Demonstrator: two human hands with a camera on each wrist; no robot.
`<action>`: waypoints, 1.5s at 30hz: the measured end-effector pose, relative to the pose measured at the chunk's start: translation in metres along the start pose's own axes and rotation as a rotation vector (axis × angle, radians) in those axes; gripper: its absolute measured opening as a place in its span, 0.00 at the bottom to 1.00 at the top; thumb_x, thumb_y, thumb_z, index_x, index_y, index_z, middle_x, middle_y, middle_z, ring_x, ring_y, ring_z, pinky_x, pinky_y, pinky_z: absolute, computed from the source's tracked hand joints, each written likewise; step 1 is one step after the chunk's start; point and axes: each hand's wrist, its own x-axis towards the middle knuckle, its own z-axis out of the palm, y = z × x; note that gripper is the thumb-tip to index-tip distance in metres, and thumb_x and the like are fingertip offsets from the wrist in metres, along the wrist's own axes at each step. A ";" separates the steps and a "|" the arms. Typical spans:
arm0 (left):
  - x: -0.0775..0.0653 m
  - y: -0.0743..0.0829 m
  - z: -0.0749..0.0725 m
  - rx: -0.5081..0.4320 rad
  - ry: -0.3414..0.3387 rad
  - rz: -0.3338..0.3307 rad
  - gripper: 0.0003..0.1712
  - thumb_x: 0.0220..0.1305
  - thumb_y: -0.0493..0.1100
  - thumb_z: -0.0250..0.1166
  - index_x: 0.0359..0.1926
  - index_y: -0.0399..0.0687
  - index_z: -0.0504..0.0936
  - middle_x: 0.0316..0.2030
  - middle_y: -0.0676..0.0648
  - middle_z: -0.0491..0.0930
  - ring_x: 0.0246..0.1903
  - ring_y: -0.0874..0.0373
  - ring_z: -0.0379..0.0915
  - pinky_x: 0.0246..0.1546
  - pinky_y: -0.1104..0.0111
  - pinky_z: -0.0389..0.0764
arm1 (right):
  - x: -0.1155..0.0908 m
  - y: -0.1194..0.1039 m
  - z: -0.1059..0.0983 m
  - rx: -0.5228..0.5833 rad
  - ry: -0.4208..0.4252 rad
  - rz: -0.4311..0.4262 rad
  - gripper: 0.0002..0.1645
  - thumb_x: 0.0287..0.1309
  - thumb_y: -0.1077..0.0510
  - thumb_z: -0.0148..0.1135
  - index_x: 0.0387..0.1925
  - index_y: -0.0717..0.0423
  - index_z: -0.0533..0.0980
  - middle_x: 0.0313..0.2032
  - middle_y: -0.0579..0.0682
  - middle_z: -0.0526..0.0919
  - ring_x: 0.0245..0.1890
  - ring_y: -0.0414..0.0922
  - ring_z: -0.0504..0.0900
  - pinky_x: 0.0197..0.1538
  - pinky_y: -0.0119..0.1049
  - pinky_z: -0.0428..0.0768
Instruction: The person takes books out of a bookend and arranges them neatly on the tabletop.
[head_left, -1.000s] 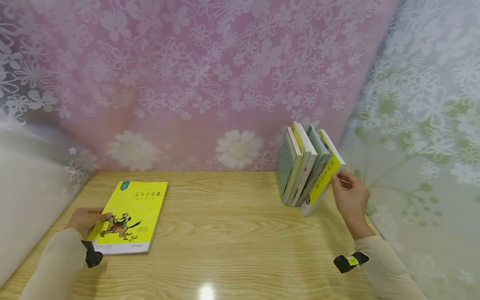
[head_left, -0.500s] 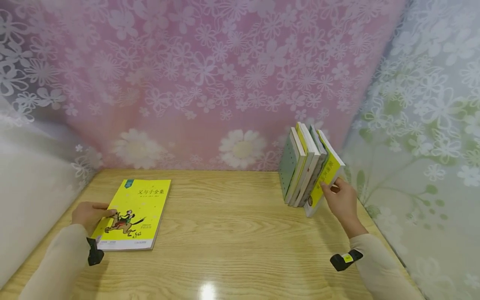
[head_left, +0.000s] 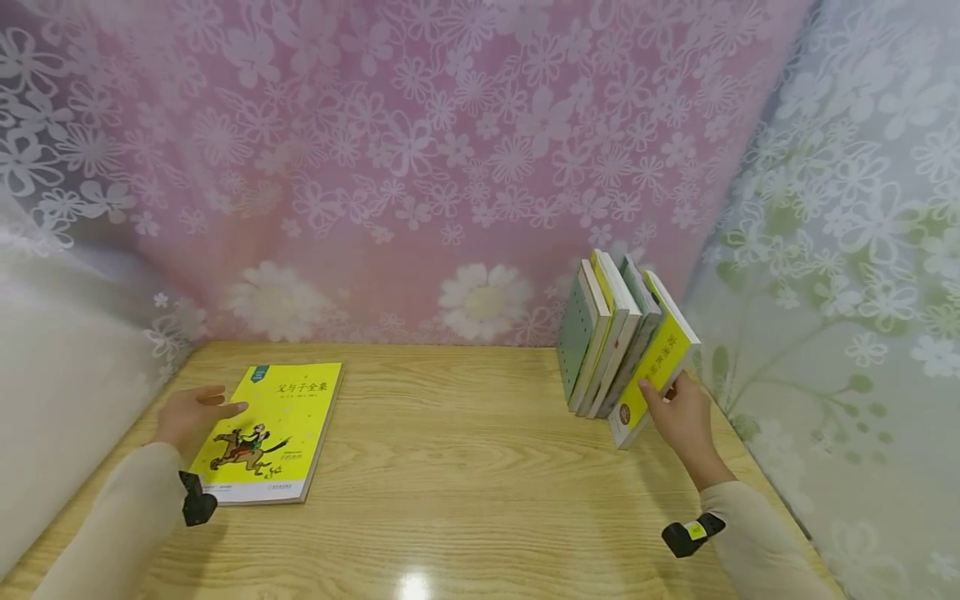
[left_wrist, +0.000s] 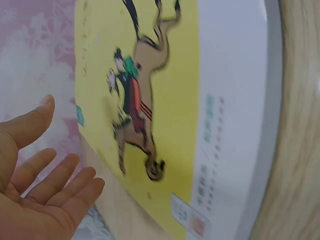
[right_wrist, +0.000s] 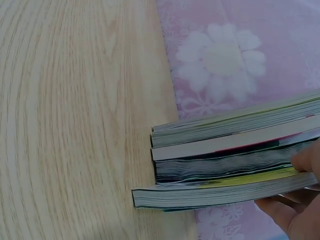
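Note:
A yellow book (head_left: pixel 303 425) with a cartoon of figures on a horse lies flat on the table at the left. Beside its left edge is my left hand (head_left: pixel 197 414), thumb and fingers spread; in the left wrist view the hand (left_wrist: pixel 52 185) holds nothing and appears apart from the book. At the right, my right hand (head_left: pixel 681 421) pinches a second yellow book (head_left: pixel 658 354), thumb on its cover and fingers behind. That book leans at the right end of a row of upright books (head_left: pixel 600 333). The right wrist view shows the thumb (right_wrist: pixel 305 159) and the held book's page edges (right_wrist: pixel 200 196).
The wooden table (head_left: pixel 450 467) stretches between the flat book and the row. A pink flowered curtain (head_left: pixel 420 167) hangs behind the table's back edge. Pale flowered cloth (head_left: pixel 847 333) borders the right side, and white cloth (head_left: pixel 67 333) the left.
My left hand has let go of the flat yellow book's edge and lifted slightly. My right thumb has moved onto the leaning yellow book's cover, and that book has shifted slightly toward me, away from the row.

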 end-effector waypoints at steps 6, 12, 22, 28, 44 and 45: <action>-0.007 0.029 0.007 0.057 -0.012 0.093 0.51 0.64 0.58 0.62 0.73 0.34 0.47 0.68 0.25 0.53 0.64 0.26 0.50 0.58 0.37 0.63 | -0.002 -0.002 0.000 -0.005 0.000 0.005 0.18 0.65 0.60 0.58 0.49 0.72 0.72 0.41 0.72 0.80 0.38 0.66 0.83 0.28 0.42 0.84; -0.010 0.050 0.016 0.076 -0.020 0.168 0.52 0.62 0.59 0.64 0.73 0.35 0.49 0.68 0.27 0.55 0.65 0.29 0.52 0.59 0.39 0.64 | -0.011 -0.005 -0.005 -0.004 -0.004 0.020 0.17 0.65 0.61 0.57 0.48 0.72 0.72 0.40 0.70 0.80 0.37 0.64 0.83 0.25 0.24 0.76; -0.020 0.080 0.042 0.029 -0.080 0.241 0.52 0.59 0.59 0.66 0.74 0.40 0.51 0.69 0.29 0.56 0.67 0.31 0.52 0.60 0.40 0.63 | -0.026 -0.005 -0.013 0.001 -0.010 0.030 0.16 0.63 0.61 0.59 0.48 0.69 0.73 0.40 0.67 0.82 0.30 0.32 0.80 0.23 0.26 0.77; -0.026 0.096 0.057 -0.056 -0.145 0.306 0.50 0.59 0.55 0.68 0.74 0.42 0.52 0.70 0.31 0.55 0.68 0.33 0.49 0.62 0.42 0.62 | -0.033 -0.010 -0.019 0.026 -0.026 0.041 0.17 0.64 0.61 0.59 0.49 0.70 0.73 0.41 0.68 0.82 0.29 0.23 0.73 0.24 0.26 0.77; -0.043 0.120 0.098 -0.236 -0.316 0.369 0.47 0.59 0.52 0.68 0.74 0.50 0.55 0.71 0.40 0.58 0.71 0.39 0.46 0.65 0.39 0.55 | -0.046 -0.010 -0.029 0.014 -0.023 0.085 0.16 0.64 0.61 0.59 0.48 0.69 0.74 0.40 0.68 0.82 0.29 0.27 0.77 0.25 0.26 0.78; -0.044 0.122 0.101 -0.244 -0.324 0.372 0.47 0.59 0.52 0.68 0.74 0.51 0.55 0.71 0.41 0.58 0.71 0.40 0.46 0.65 0.39 0.56 | -0.047 -0.010 -0.029 0.019 -0.022 0.084 0.16 0.63 0.61 0.59 0.48 0.69 0.74 0.40 0.68 0.82 0.28 0.24 0.76 0.25 0.26 0.78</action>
